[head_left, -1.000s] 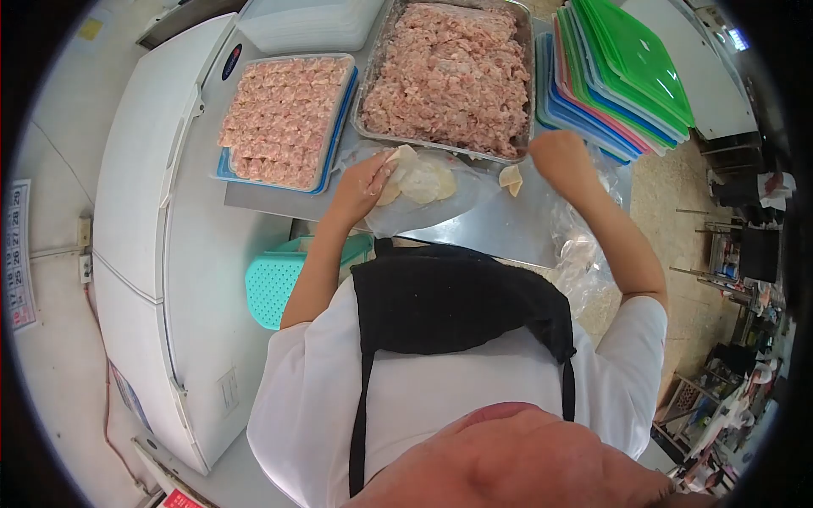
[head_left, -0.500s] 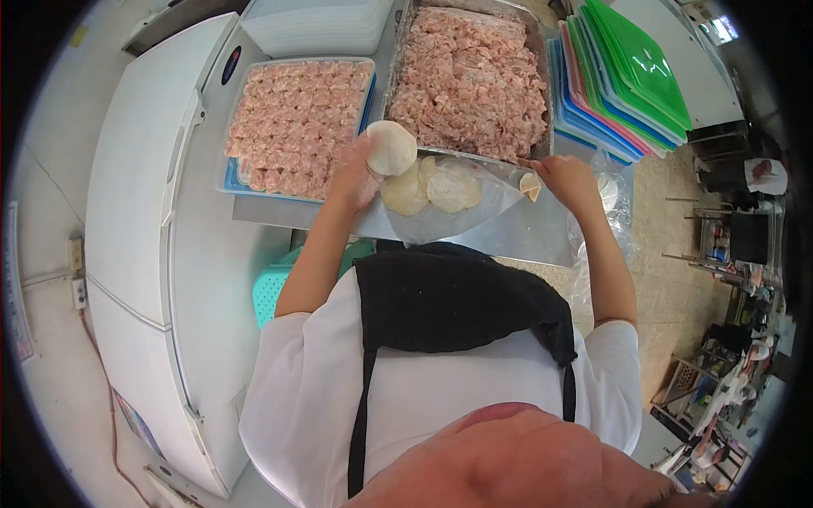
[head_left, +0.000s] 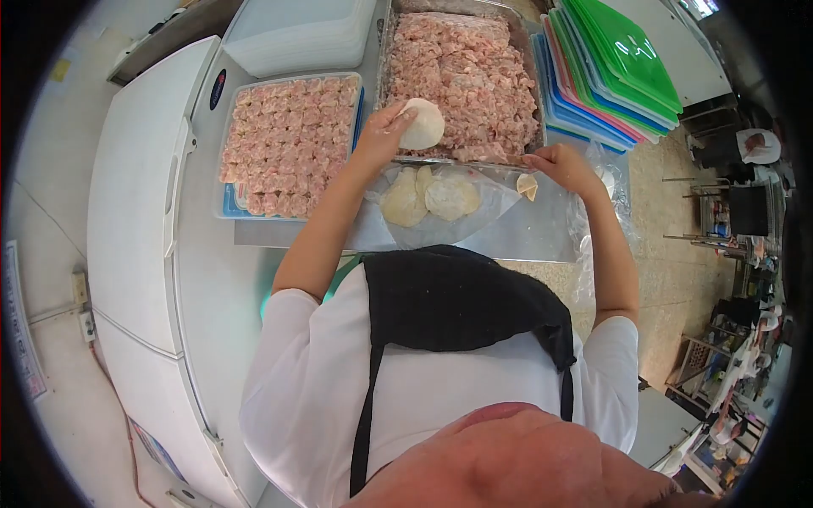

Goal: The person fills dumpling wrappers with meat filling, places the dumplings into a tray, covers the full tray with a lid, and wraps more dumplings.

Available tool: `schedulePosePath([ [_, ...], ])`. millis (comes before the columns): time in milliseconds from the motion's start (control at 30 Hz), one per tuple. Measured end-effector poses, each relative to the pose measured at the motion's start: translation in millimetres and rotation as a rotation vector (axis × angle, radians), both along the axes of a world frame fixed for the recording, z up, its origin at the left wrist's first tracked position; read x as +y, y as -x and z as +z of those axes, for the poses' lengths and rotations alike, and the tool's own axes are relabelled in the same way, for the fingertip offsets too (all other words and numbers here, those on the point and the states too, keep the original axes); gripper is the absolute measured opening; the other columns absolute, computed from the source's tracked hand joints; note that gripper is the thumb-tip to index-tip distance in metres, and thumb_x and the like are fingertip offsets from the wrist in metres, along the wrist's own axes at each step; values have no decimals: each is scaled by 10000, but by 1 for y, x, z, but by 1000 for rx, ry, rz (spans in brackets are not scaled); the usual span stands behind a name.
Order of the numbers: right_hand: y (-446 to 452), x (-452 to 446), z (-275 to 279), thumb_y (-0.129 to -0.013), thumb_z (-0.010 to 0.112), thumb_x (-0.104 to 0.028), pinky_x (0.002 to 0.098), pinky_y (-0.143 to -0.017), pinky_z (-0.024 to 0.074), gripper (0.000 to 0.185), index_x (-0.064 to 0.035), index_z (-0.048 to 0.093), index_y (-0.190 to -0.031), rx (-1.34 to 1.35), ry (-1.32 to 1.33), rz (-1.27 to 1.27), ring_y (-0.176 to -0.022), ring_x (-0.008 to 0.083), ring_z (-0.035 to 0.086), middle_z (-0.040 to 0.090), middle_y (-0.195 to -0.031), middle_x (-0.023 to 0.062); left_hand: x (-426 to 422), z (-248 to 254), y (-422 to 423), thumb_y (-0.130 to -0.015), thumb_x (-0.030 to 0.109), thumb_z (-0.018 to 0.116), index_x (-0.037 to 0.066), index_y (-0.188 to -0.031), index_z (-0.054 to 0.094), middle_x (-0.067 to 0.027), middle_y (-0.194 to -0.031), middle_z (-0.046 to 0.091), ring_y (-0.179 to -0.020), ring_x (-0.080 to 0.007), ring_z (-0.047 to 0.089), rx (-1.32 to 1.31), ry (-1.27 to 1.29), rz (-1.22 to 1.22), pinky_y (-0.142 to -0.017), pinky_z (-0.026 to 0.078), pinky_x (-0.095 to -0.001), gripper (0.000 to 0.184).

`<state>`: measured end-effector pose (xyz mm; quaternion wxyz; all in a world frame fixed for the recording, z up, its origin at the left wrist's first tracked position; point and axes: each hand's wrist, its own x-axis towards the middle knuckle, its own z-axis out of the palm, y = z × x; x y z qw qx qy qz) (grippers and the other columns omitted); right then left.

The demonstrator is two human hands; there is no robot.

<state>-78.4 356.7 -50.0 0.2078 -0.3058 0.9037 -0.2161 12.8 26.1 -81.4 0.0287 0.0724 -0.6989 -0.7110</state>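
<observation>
Left hand [head_left: 383,134]: fingers pinched on one round wrapper [head_left: 423,124], over the near-left corner of the meat tray [head_left: 532,72]. Right hand [head_left: 561,168]: closed on a thin tool [head_left: 515,160], near-right corner.

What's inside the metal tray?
Raw minced meat fills most of the metal tray. The meat covers most of the tray's floor, and a round dough wrapper in the left hand blocks one patch.

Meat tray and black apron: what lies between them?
The head view shows round dough wrappers on clear plastic, a small folded piece to their right, and bare metal table.
</observation>
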Motion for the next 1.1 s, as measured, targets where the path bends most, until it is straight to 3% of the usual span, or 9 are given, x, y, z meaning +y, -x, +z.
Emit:
schedulePosePath([
  [67,2,-2,-7,-921,575,-345,310,-538,394,349,-32,701,-832,-106,143,-64,-547,162,500,544,-588,58,6,-5,2,-935,134,535,-28,-1162,562,-139,-1193,588,-1082,-224,586,-65,-542,109,-913,477,-333,280],
  [300,-15,-55,17,-929,587,-330,196,-513,319,308,-59,705,-1015,-373,660,-383,-565,34,398,449,-619,-62,34,3,20,-949,142,438,-54,-1268,432,-200,-1261,529,-1182,-318,516,50,-1151,170,-1044,398,-434,375],
  [400,-22,-79,0,-934,579,-318,224,-529,368,317,-62,686,-1087,-258,719,-303,-572,64,471,524,-645,-23,58,33,31,-975,337,374,-51,-1292,421,-224,-1254,520,-1191,-360,494,219,-1232,68,-1062,369,-455,503],
  [500,-21,-80,-23,-951,548,-239,277,-579,435,278,-39,652,-1112,212,637,-111,-620,144,547,550,-706,13,59,48,31,-948,518,359,-57,-1301,412,-229,-1277,500,-1197,-391,479,191,-1376,108,-1062,352,-490,677],
  [567,-23,-64,4,-930,563,-225,342,-615,460,270,-40,643,-1110,406,322,-8,-684,246,595,595,-775,88,49,19,36,-930,588,333,-6,-1246,482,-174,-1173,548,-1060,-340,521,215,-1341,47,-982,401,-446,689],
  [700,-53,-58,51,-906,551,-207,456,-705,491,229,-44,633,-1044,503,28,-10,-810,372,620,626,-845,170,20,-74,61,-908,654,301,-25,-1258,451,-249,-1337,438,-1215,-398,451,519,-1669,-717,-1047,333,-552,779],
  [800,-48,-64,23,-900,581,-206,407,-695,487,256,-76,643,-1112,500,135,27,-802,369,608,624,-851,177,54,27,33,-910,648,304,11,-1209,486,-224,-1285,485,-1151,-381,490,78,-1441,234,-1012,364,-551,727],
  [900,-37,-42,55,-909,582,-218,391,-702,487,304,-69,615,-1172,414,56,89,-801,310,633,638,-827,153,50,19,33,-911,614,371,21,-1187,498,-199,-1239,517,-1092,-360,518,118,-1410,135,-980,388,-545,667],
  [1100,-13,-47,48,-897,615,-295,300,-709,457,395,-48,606,-1205,42,535,-117,-762,160,586,660,-892,95,64,19,24,-904,560,466,16,-1227,485,-184,-1243,523,-1074,-338,527,59,-1396,-177,-944,424,-504,633],
])
